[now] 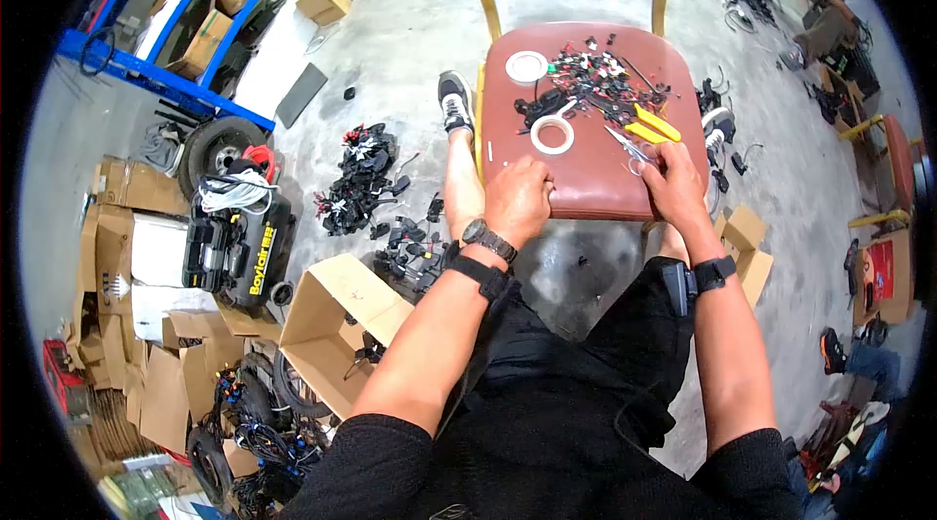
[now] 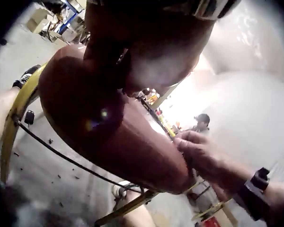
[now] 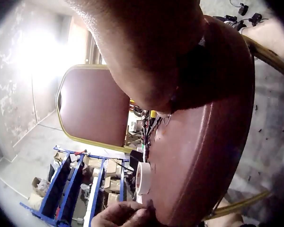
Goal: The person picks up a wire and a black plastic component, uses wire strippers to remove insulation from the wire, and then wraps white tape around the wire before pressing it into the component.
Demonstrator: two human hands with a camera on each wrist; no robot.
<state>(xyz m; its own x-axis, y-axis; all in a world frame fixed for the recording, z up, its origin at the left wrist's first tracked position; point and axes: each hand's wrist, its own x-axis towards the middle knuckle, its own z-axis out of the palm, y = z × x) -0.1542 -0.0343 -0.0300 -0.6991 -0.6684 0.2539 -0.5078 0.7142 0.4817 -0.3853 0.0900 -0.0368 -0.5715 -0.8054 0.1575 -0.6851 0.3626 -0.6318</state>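
The right hand (image 1: pixel 676 183), right of centre in the head view, grips the scissors (image 1: pixel 627 148) by their handles, over the front right of the seat. The blades point to the upper left of the frame, their long axis slanting from lower right to upper left. The left hand (image 1: pixel 520 198) lies at the seat's front edge with its fingers curled in; whether they pinch anything, I cannot tell.

Left of the left forearm, an open cardboard box (image 1: pixel 337 300) holds something black; the inside of a smaller box (image 1: pixel 747 242), beyond the right forearm, is hidden.

The reddish-brown chair seat (image 1: pixel 605 188) carries a roll of white tape (image 1: pixel 537 136) near its middle. Beside the scissors' tips lies a yellow-handled tool (image 1: pixel 659 122), with a heap of small connectors (image 1: pixel 595 76) just above and a second white roll (image 1: pixel 527 55) at the seat's upper left.

On the grey concrete floor (image 1: pixel 410 32), left of the chair, sits a pile of black parts (image 1: pixel 361 178). Farther left stand a black machine (image 1: pixel 234 247) with yellow lettering and a tyre (image 1: pixel 195 159). At upper left, blue shelving (image 1: pixel 166 81) holds cardboard cartons (image 1: pixel 205 41).
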